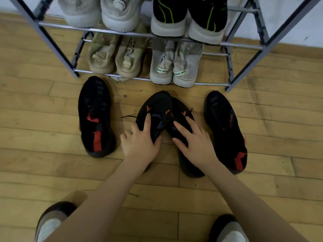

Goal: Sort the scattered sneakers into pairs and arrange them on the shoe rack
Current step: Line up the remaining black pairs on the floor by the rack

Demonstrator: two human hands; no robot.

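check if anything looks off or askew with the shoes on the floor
The two black sneakers under the hands lie askew, toes crossing. A loose lace trails left. Their look-alike neighbours, left sneaker and right sneaker, sit split apart.

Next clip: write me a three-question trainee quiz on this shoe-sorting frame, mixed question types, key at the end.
1. True or false: the left hand and right hand each grip a black sneaker.
2. How many black sneakers lie on the wooden floor?
3. The shoe rack holds: A) two pairs B) four pairs C) nothing.

Key: 1 true, the middle sneakers and. 2 four. 3 B.
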